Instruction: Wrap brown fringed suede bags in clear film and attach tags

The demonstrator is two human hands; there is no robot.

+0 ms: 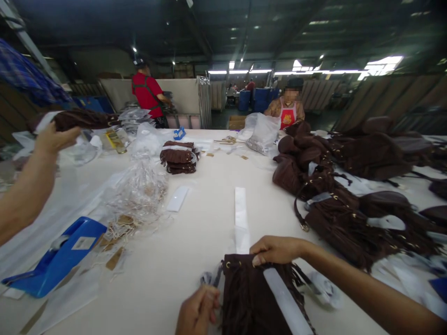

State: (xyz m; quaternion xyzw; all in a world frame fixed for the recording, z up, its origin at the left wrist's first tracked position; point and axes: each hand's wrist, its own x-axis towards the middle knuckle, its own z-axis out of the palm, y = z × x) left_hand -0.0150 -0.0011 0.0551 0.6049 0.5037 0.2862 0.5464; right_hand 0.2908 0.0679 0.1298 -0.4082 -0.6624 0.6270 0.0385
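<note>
A dark brown fringed bag (249, 298) lies on the white table (202, 232) right in front of me, with a white paper strip (286, 302) running across it. My left hand (197, 311) is curled closed at the bag's left edge, beside some clear plastic. My right hand (275, 250) presses on the bag's top edge, fingers closed over it where the strip begins. A second white strip (240, 211) lies on the table just beyond.
A blue tape dispenser (59, 258) sits at the left, near clear plastic with tags (139, 190). Folded brown bags (179, 157) are stacked mid-table; a big pile of brown bags (349, 209) fills the right. A co-worker's hand (52, 139) lifts a bag at left. A person in a red apron (288, 111) works opposite.
</note>
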